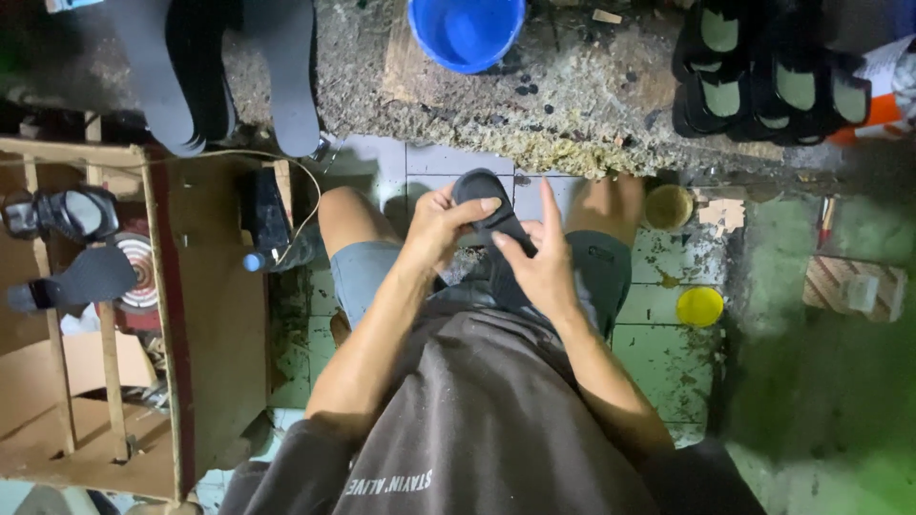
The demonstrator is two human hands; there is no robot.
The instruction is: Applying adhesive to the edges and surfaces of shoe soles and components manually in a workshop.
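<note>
Holding a dark shoe sole [491,217] over the lap, just near of the rough worktop [572,105]: left hand [441,227] curled shut round its far end, thumb on top; right hand [544,262] pinching the near part, index finger raised. Looks light, thin and rubbery, likely bending easily; best gripped by the edges at both ends. Blue bucket [468,29] far beyond.

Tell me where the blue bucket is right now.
In the head view, the blue bucket stands at the top centre on the rough, dirty workbench, beyond the dark shoe sole held in both hands, with black sandals to its right.
</note>
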